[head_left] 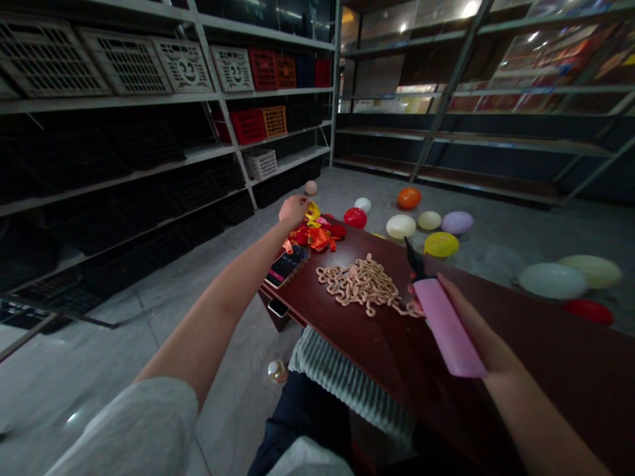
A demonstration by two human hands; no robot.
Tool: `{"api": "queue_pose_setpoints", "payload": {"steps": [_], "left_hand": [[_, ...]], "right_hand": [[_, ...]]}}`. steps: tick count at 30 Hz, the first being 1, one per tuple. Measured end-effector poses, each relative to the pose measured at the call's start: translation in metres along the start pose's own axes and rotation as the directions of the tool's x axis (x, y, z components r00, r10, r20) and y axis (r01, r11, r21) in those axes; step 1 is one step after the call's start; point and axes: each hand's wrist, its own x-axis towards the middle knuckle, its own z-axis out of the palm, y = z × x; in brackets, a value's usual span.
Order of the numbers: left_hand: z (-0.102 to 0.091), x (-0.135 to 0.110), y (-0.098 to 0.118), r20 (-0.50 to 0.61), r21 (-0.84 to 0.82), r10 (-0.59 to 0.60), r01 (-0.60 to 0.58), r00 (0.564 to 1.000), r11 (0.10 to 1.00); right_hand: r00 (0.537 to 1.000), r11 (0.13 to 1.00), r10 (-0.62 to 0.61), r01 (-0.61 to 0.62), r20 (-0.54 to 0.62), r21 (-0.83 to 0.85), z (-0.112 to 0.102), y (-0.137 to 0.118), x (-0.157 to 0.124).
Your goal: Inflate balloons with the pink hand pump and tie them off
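My left hand (294, 209) reaches to the far end of the dark red table (377, 350). Its fingers are closed on a limp yellow balloon (312, 211) at the pile of uninflated red, orange and pink balloons (320, 237). Held in my right hand (461, 311) is a pink balloon pump (446, 324), its black nozzle pointing up and away from me. Between the hands lies a heap of beige, curly cord or thin twisted balloons (360, 283); one strand trails toward my right hand.
A phone (286, 266) with its screen lit lies beside the balloon pile. Inflated balloons, among them an orange one (409, 198) and a yellow one (441, 244), are on the floor beyond the table. Metal shelves with crates (183, 64) stand left and behind.
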Motion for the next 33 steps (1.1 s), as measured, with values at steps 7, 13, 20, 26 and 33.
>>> {"api": "queue_pose_setpoints", "payload": {"steps": [7, 13, 20, 26, 33], "left_hand": [[0.012, -0.008, 0.07, 0.144, -0.835, -0.099, 0.175, 0.985, 0.521], [0.088, -0.069, 0.114, 0.428, -0.904, 0.151, 0.418, 0.891, 0.091], [0.158, -0.104, 0.129, 0.521, -0.732, 0.201, 0.555, 0.83, -0.395], [0.18, -0.113, 0.119, 0.568, -0.755, 0.127, 0.576, 0.813, -0.314], [0.179, -0.124, 0.123, 0.522, -0.785, 0.229, 0.568, 0.821, -0.246]], "right_hand": [[0.99, 0.971, 0.087, -0.108, 0.107, 0.212, -0.021, 0.007, 0.003], [0.991, 0.953, -0.008, -0.033, 0.132, 0.3, -0.031, 0.015, 0.0], [0.983, 0.883, 0.072, -0.14, 0.166, 0.448, -0.032, 0.013, -0.011], [0.971, 0.879, 0.107, -0.193, 0.213, 0.436, -0.026, 0.014, -0.011], [0.931, 0.871, 0.13, -0.271, 0.34, 0.411, -0.02, 0.016, -0.012]]}}
